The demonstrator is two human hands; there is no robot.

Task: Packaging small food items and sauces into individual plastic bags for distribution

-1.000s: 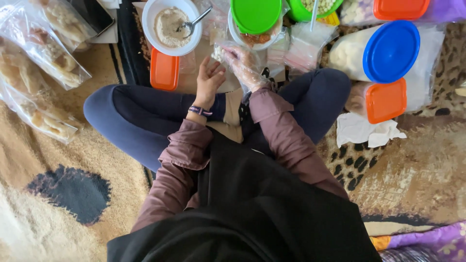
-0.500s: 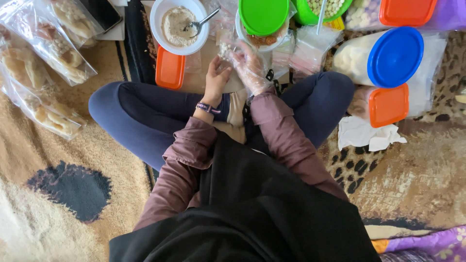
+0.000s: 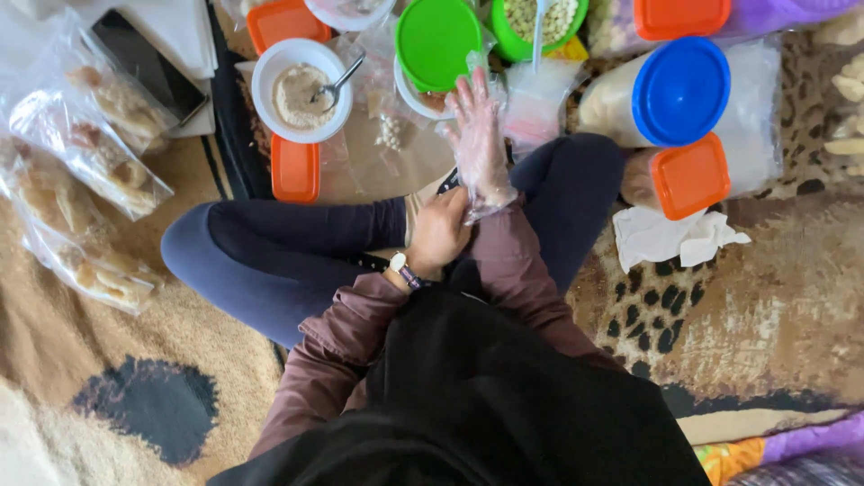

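While the left hand point(image 3: 439, 236) pinches the cuff of the clear plastic glove point(image 3: 480, 148) to seat it, the right hand point(image 3: 477, 135) spreads open fingers at centre frame.

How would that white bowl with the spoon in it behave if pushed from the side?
The white bowl looks rigid, so it would probably slide rather than flex. Its spoon leans on the rim and may shift or swing out. The powdery beige filling looks loose; a jolt could spill some.
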